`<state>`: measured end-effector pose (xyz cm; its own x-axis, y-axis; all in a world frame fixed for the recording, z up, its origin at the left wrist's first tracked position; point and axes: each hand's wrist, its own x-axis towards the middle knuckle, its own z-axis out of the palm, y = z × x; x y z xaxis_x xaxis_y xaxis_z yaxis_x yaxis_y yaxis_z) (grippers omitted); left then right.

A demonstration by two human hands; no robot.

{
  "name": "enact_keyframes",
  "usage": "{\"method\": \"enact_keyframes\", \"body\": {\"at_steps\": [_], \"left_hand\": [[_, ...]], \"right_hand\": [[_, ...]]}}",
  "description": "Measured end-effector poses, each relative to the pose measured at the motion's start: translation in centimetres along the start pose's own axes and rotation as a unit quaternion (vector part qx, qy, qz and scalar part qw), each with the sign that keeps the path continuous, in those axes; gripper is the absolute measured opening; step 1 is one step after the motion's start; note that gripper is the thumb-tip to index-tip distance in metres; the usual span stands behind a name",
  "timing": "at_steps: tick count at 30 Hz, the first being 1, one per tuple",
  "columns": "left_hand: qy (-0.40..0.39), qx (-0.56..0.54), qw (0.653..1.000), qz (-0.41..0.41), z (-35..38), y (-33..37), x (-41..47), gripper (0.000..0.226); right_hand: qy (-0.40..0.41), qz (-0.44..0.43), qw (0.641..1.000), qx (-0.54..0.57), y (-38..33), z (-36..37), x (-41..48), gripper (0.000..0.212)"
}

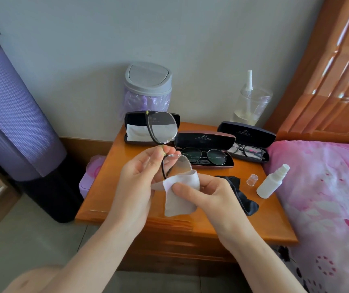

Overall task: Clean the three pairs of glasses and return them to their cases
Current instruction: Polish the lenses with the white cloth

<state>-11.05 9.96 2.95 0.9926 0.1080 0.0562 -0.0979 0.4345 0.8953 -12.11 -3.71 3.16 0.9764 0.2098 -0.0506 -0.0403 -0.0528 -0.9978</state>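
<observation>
My left hand (pixel 141 172) pinches the bridge of a dark-framed pair of glasses (pixel 162 127), held upright above the nightstand. My right hand (pixel 209 193) presses a white cleaning cloth (pixel 179 193) around the lower lens. Behind them an open black case (pixel 133 132) holds only a white cloth. An open maroon case (pixel 205 140) contains round-framed glasses (pixel 204 155). An open dark blue case (pixel 247 132) holds black-framed glasses (pixel 247 151).
On the wooden nightstand (pixel 275 218) lie a black cloth (pixel 243 195), a white spray bottle (pixel 271 181) and its clear cap (pixel 252 179). A lidded bin (pixel 148 87) and a clear jar (pixel 251 106) stand at the back. A pink bed (pixel 327 197) is on the right.
</observation>
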Motion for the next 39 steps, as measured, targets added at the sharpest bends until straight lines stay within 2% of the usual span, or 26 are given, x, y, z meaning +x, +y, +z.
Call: {"method": "enact_keyframes", "body": {"at_steps": [4,8,17,22,28,37,39], "left_hand": [[-0.001,0.022,1.0,0.02,0.0,0.0,0.1,0.019],[0.001,0.055,0.998,0.039,0.1,-0.1,0.0,0.022],[-0.021,0.178,0.981,0.075,0.6,-0.5,-0.7,0.017],[-0.003,0.191,0.979,0.069,0.7,-0.8,-0.7,0.018],[0.028,0.174,0.983,0.05,0.5,-1.0,-0.8,0.019],[0.014,0.073,0.997,0.024,0.5,-0.4,-0.6,0.02],[0.018,0.05,0.998,0.019,0.2,-0.3,-0.3,0.02]], "right_hand": [[0.012,0.012,0.999,0.05,0.3,0.7,0.0,0.028],[0.032,0.019,0.996,0.076,0.5,1.2,0.2,0.036],[0.076,0.014,0.989,0.123,0.4,1.6,0.8,0.042],[0.088,0.027,0.982,0.167,0.4,2.0,0.8,0.042],[0.073,0.024,0.989,0.123,0.4,1.7,0.7,0.049],[0.05,0.031,0.998,0.019,0.2,1.3,0.2,0.042],[0.039,0.019,0.999,-0.018,0.2,1.2,0.1,0.033]]}}
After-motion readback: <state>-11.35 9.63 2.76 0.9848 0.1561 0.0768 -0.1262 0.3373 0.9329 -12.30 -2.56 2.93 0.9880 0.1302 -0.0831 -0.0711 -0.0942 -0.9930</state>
